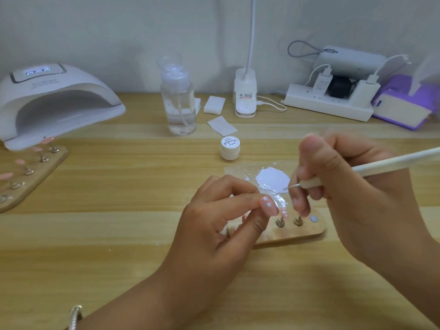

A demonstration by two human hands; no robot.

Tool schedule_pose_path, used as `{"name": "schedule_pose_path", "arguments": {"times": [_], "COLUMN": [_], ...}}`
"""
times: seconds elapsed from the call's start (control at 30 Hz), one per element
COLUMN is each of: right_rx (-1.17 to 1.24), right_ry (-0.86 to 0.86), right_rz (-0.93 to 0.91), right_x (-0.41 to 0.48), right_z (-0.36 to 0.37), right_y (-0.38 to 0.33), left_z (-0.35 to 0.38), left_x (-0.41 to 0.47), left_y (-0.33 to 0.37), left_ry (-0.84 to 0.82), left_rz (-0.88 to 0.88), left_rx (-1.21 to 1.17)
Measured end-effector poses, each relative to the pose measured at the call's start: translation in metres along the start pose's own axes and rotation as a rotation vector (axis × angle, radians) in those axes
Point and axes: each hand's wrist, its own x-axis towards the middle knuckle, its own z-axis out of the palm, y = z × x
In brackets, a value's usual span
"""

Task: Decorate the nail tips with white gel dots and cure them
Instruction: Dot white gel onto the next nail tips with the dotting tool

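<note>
On my feed the left hand (214, 225) reaches in from the lower left, forearm angled across the wooden table (119, 234), a bracelet (76, 315) at the wrist. Its forefinger and thumb are curled narrowly together, pinching a pink nail tip (269, 206) that carries two white dots. The other fingers are folded underneath. The tip is held just above the left part of a small wooden holder (309, 231), whose metal studs (280, 222) show just right of it. The right hand (345, 177) comes in from the right with the wrist raised. Its fingers are curled in a pen grip round a white dotting tool (381, 163), whose handle slants up toward the right edge. The tool's metal point touches the near edge of a white gel puddle (273, 178) spread on a clear sheet (238, 172). A closed gel jar (229, 147) stands just beyond the sheet. Well apart at far left sits the curing lamp (54, 98), with a second holder (35, 170) of pink tips in front of it.
</note>
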Motion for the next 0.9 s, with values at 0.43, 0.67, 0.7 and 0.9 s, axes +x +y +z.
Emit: {"name": "schedule_pose_path", "arguments": {"times": [0.43,0.67,0.7,0.9], "right_rx": [-0.435,-0.449,-0.433,-0.438], "right_ry": [0.119,0.156,0.167,0.122], "right_rz": [0.081,0.091,0.083,0.11], "right_x": [0.02,0.022,0.023,0.023], "right_z": [-0.03,-0.039,-0.04,-0.045], "right_y": [0.015,0.034,0.035,0.042], "left_z": [0.001,0.001,0.001,0.0], "left_x": [0.0,0.0,0.0,-0.001], "left_y": [-0.005,-0.005,-0.005,-0.005], "left_ry": [0.054,0.059,0.06,0.054], "left_rz": [-0.018,-0.011,-0.014,-0.022], "left_rx": [0.002,-0.004,-0.003,-0.013]}}
